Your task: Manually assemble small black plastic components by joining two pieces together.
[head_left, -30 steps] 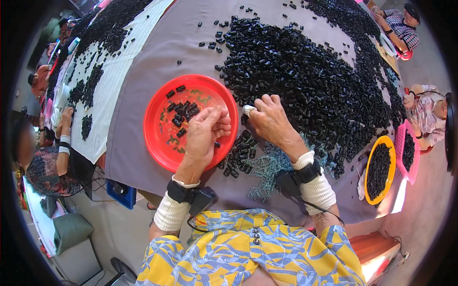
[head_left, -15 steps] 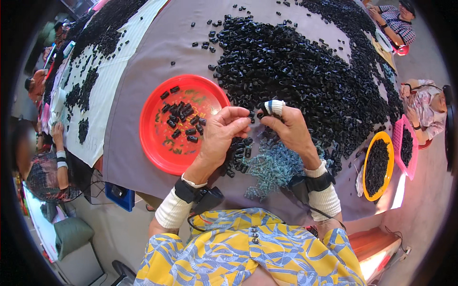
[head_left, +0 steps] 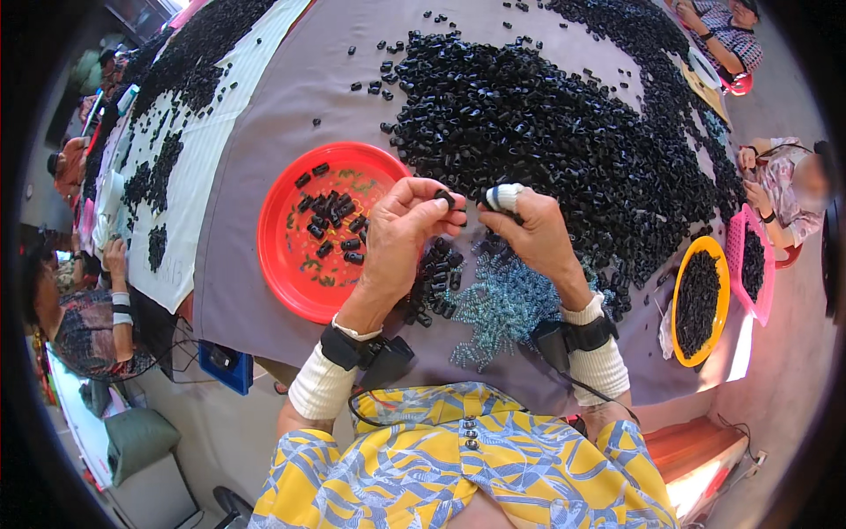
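Note:
My left hand (head_left: 397,236) is closed in a pinch on a small black plastic piece (head_left: 445,199), gripped between thumb and index finger. Just right of it, my right hand (head_left: 539,238) wears a white finger cover (head_left: 504,197). Its thumb and index finger are pressed together on a bit of something dark, too small to name. The fingertips of the two hands are a short way apart. Under and between my hands lies a heap of pale blue coil springs (head_left: 493,309). A red plate (head_left: 280,278) with several short black cylindrical pieces (head_left: 333,208) stands left of my left hand.
A large heap of small black parts (head_left: 529,123) spreads beyond my hands. At the right stand a yellow basket (head_left: 724,295) of slim black pieces and a pink basket (head_left: 760,309). Co-workers sit on both sides. A blue tray (head_left: 231,377) is below the table's left edge.
My left hand has turned slightly, and a black piece now shows between its thumb and index finger. My right hand has stayed nearly in place.

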Action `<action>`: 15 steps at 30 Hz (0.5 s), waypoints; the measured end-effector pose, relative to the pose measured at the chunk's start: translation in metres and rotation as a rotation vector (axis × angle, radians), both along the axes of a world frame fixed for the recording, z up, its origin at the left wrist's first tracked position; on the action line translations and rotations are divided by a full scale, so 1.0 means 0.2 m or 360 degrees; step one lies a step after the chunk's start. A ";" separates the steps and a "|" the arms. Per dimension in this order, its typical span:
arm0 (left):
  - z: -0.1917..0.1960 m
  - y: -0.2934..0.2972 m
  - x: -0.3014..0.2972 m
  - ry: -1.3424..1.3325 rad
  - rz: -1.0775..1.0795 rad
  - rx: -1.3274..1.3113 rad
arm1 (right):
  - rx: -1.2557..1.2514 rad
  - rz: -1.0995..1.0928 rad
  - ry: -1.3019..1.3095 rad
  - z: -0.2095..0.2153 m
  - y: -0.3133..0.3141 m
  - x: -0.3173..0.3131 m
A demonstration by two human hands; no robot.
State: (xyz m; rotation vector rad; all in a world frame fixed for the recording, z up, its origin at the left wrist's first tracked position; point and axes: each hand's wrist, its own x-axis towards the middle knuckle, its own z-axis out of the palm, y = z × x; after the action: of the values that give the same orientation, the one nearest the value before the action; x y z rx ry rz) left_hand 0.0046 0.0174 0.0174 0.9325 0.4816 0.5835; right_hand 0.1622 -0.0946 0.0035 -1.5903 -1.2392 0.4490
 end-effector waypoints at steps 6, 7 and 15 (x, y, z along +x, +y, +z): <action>-0.04 0.01 -0.04 0.0143 0.0026 -0.0027 | -0.0276 0.0342 -0.1355 -0.07 -0.01 -0.06; -0.04 0.01 -0.04 0.0137 0.0024 -0.0027 | -0.0278 0.0340 -0.1361 -0.10 -0.01 -0.08; -0.06 -0.01 -0.03 0.0179 -0.0059 0.0137 | -0.0315 0.0301 -0.1428 -0.10 0.01 -0.08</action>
State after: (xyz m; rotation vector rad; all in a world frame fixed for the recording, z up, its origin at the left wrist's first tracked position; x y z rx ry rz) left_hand -0.0018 0.0147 0.0053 1.0579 0.5420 0.5229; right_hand 0.1467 -0.0927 -0.0158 -1.9269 -2.0733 -0.0674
